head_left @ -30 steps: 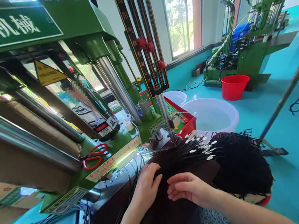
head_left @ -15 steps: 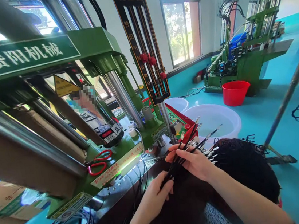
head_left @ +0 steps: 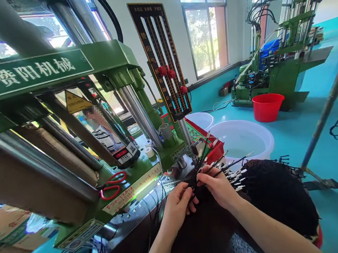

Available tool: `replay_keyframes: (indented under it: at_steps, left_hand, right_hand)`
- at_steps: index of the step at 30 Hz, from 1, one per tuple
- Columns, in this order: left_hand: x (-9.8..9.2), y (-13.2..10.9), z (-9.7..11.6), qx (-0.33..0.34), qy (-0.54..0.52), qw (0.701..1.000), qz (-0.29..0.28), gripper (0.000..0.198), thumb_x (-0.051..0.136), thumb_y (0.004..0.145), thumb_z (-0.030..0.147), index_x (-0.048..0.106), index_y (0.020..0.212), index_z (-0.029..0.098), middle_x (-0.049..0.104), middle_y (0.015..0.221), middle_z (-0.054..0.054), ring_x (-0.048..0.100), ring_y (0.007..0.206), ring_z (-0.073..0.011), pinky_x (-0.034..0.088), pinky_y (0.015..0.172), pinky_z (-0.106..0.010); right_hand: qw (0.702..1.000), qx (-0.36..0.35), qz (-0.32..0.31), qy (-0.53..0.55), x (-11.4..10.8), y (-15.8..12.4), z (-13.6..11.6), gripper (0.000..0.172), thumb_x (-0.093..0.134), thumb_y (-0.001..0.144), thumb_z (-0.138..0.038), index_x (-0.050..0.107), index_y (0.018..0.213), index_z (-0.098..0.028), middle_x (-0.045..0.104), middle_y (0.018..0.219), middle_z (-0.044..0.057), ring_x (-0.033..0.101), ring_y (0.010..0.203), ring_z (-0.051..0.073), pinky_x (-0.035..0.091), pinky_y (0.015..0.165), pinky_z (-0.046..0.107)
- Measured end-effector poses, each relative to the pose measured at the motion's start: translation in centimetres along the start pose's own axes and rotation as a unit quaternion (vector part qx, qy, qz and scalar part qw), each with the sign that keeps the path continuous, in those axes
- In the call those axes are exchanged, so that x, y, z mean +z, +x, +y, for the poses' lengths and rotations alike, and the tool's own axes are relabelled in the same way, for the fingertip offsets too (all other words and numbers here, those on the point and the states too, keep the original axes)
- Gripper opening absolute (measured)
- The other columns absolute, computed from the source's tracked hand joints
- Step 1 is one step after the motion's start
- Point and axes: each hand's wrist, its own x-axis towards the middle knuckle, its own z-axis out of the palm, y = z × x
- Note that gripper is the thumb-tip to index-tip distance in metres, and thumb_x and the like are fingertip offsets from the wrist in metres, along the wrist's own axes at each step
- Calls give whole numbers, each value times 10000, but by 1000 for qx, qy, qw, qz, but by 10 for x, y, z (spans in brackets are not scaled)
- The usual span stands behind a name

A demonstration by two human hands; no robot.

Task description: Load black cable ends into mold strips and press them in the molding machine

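Black cables fan upward and away between my two hands. My left hand is closed on them at the lower end, with thumb and forefinger pressed together. Just to its right, my right hand pinches the same cables higher up, its thumb against the fingers. The exact number of strands in each grip is hidden by the fingers. Behind my right wrist lie several cable ends with white and silvery tips. They stick out of a big black heap of cables at my right.
A green press stands at the left, with red-handled scissors on its bed. Beyond my hands are a red tray and a white tub. A red bucket and a slanted pole are to the right. Behind the press is a person.
My hands have come closer together along the cables. The left hand has moved slightly up and right, while the right has shifted a little left. The camera view has tilted slightly upward.
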Motion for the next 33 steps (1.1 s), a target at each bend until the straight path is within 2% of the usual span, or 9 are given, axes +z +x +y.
replay_keyframes:
  at_steps: [6, 12, 18, 21, 23, 25, 29, 31, 33]
  left_hand:
    - [-1, 1, 1, 5, 14, 1000, -1, 322, 441, 796, 452, 510, 837, 140, 597, 629, -8, 518, 454, -78, 332, 404, -179]
    - [-4, 3, 0, 13, 27, 1000, 1, 327, 426, 808, 455, 521, 807, 141, 598, 615, -11, 520, 450, -83, 354, 404, -182]
    - [1, 0, -5, 12, 45, 999, 21, 337, 388, 828, 452, 532, 903, 157, 611, 609, -14, 530, 429, -111, 349, 380, -202]
    - [2, -2, 1, 55, 105, 991, 56, 315, 391, 843, 417, 564, 936, 172, 663, 755, -54, 627, 655, -167, 466, 567, -257]
    - [3, 0, 9, 102, 143, 981, 87, 286, 407, 845, 385, 584, 954, 187, 676, 852, -61, 631, 809, -189, 470, 721, -287]
    - [6, 4, 18, 133, 161, 974, 93, 265, 418, 843, 364, 597, 950, 202, 680, 872, -55, 626, 840, -195, 458, 753, -289]
    - [22, 11, 25, 98, 95, 991, 14, 265, 424, 832, 386, 584, 881, 181, 672, 791, -63, 620, 656, -170, 468, 574, -257]
    - [30, 7, 25, 27, -4, 996, -80, 299, 393, 837, 428, 528, 899, 168, 657, 708, -59, 567, 479, -135, 420, 417, -222]
    - [35, -4, 23, -46, -99, 977, -184, 333, 374, 839, 465, 482, 924, 162, 632, 607, -41, 486, 347, -108, 335, 315, -189]
  right_hand:
    - [998, -22, 24, 53, 5, 5, -2, 121, 680, 631, -176, 571, 586, -153, 558, 545, -28, 484, 533, 97, 376, 545, 216]
    - [976, -91, 119, 156, -6, 17, -27, 129, 690, 612, -180, 562, 605, -187, 521, 562, -62, 480, 522, 81, 400, 527, 194]
    - [986, -27, -37, 162, -17, 12, -36, 191, 698, 693, -219, 638, 874, -222, 639, 861, -2, 579, 787, 156, 457, 719, 299]
    - [989, -11, -73, 131, -19, 9, -35, 171, 639, 766, -288, 660, 905, -192, 654, 927, 49, 575, 905, 205, 436, 815, 366]
    - [991, -21, -80, 100, -18, 8, -36, 186, 592, 807, -315, 678, 882, -168, 661, 919, 70, 572, 927, 215, 419, 850, 378]
    - [992, -26, -97, 82, -18, 7, -37, 214, 560, 830, -330, 684, 905, -173, 660, 951, 74, 562, 961, 219, 398, 889, 391]
    - [986, -15, -148, 71, -21, 7, -42, 242, 533, 849, -334, 655, 1016, -208, 643, 1039, 62, 535, 1029, 205, 353, 956, 393]
    - [982, 5, -179, 59, -22, 8, -47, 247, 533, 848, -316, 648, 1028, -192, 649, 1029, 67, 550, 1009, 193, 337, 976, 377]
    - [971, 51, -230, 39, -22, 6, -51, 254, 520, 851, -319, 655, 998, -161, 660, 996, 82, 579, 961, 189, 344, 972, 369]
